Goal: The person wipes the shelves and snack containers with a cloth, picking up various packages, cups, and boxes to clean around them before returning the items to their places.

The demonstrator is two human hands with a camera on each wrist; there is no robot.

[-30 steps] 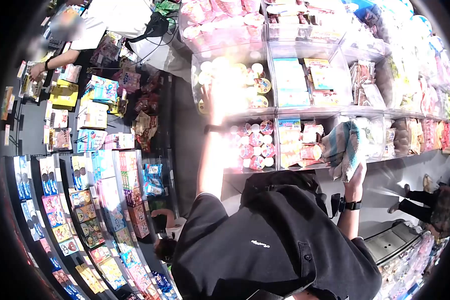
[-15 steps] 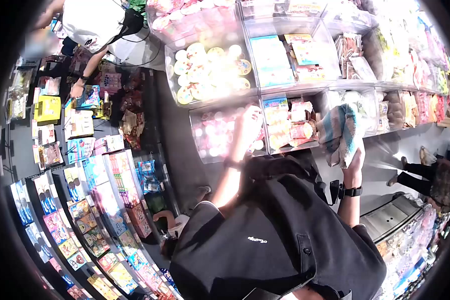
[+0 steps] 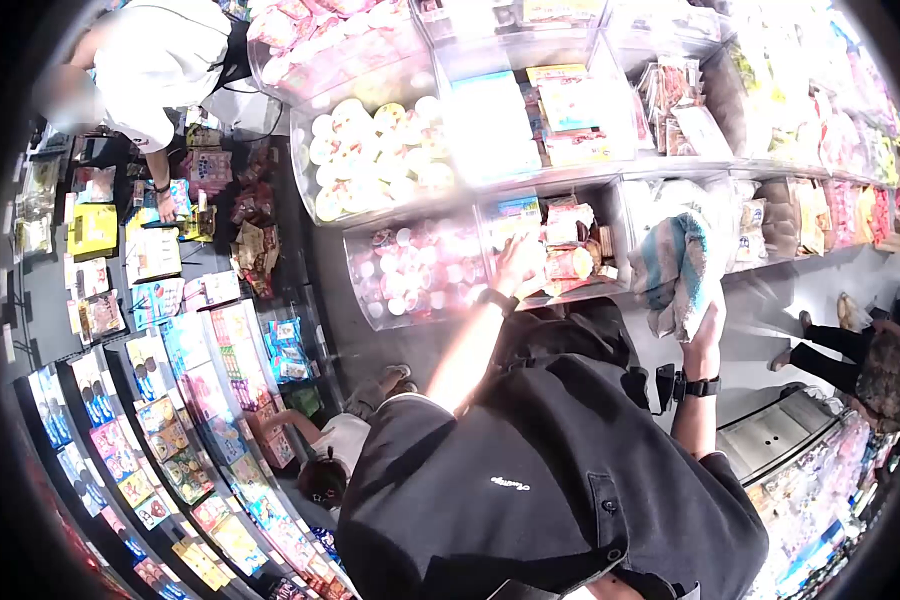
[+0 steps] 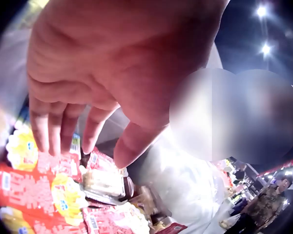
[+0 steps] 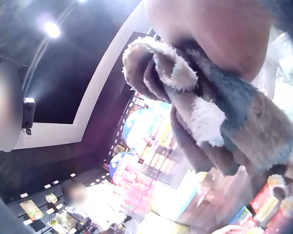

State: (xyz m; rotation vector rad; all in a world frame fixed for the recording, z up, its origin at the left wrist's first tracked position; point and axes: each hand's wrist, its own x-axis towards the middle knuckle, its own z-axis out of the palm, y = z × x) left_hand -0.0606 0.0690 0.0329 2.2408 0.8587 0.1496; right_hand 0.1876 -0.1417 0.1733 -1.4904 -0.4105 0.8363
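Observation:
My left hand (image 3: pixel 518 268) is over a lower clear bin of snack packets (image 3: pixel 570 262). In the left wrist view the fingers of the left hand (image 4: pixel 102 73) hang down, loosely bent and apart, just above red and yellow packets (image 4: pixel 29 190); whether a fingertip touches them I cannot tell. My right hand (image 3: pixel 705 325) grips a striped blue, grey and white cloth (image 3: pixel 675 270) in front of the neighbouring bin. In the right wrist view the cloth (image 5: pixel 210 112) hangs folded from the right hand (image 5: pixel 219 34), whose fingertips are hidden.
Bins of round-lidded cups (image 3: pixel 380 150) and pink packs (image 3: pixel 420 270) stand left of my hand, and flat packets (image 3: pixel 575 110) above. Snack shelves (image 3: pixel 180 420) run along the left. A person in white (image 3: pixel 160 60) reaches there; another person crouches (image 3: pixel 340 445) beside my left arm.
My left hand has moved right and down from the round-lidded cups, past the pink packs, to the snack packets. The right hand still holds the cloth. The head view has shifted.

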